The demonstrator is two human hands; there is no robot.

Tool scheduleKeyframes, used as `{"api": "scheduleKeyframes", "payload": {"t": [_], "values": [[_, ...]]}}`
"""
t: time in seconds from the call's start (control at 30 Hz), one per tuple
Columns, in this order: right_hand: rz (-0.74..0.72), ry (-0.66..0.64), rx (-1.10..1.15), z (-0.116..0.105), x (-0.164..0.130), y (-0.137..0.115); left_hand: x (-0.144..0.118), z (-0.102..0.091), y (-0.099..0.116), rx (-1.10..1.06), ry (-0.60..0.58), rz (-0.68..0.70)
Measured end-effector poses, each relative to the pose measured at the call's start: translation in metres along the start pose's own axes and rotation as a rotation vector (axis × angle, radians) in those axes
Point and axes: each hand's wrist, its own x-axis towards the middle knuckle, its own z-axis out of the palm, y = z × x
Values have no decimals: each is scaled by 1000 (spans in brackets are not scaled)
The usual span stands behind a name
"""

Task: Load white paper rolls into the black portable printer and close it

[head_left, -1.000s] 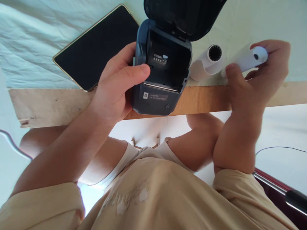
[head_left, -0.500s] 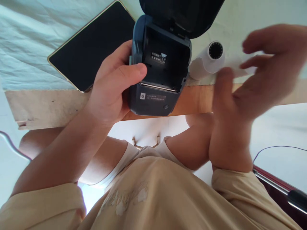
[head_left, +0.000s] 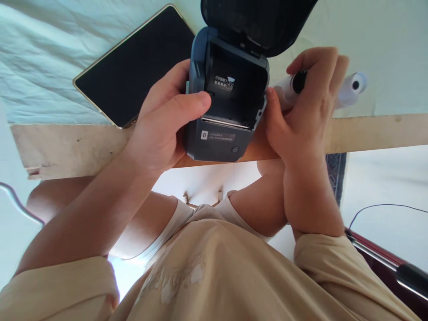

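at upper centre of the frame, i have the left hand grasping the open printer, while just right of it the right hand curls around a white roll, grip unclear from my end, and a clumsy nudge could knock that roll away.

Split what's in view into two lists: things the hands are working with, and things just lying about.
Being worked with:
- Dark device, lid open, held in the left hand
- Black-cored roll, at the right hand; grip unclear

Apparently just lying about:
- Tablet, screen dark
- Second white roll, partly behind the right hand
- Thin cable, lower right
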Motion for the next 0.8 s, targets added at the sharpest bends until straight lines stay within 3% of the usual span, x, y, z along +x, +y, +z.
{"api": "scheduleKeyframes", "payload": {"t": [0.23, 0.37, 0.5, 0.57, 0.63, 0.7, 0.8], "values": [[53, -7, 13, 6, 0, 4, 0, -2, -1, -20, -14, -1], [-11, 17, 66, 4, 1, 4, 0, -3, -1, -32, -25, -29], [-28, 115, 391, 4, 0, -2, 0, -3, -1, -38, -22, -23], [54, 136, 598, 3, 0, -4, 0, -3, -2, -35, -18, -22], [200, 83, 770, 3, 1, -5, 0, -3, -2, -38, -13, -20], [337, -53, 898, 3, 4, -4, 0, -2, -1, -45, -13, -20], [417, -214, 962, 3, 6, -1, 0, -2, 0, -44, -16, -28]]}}
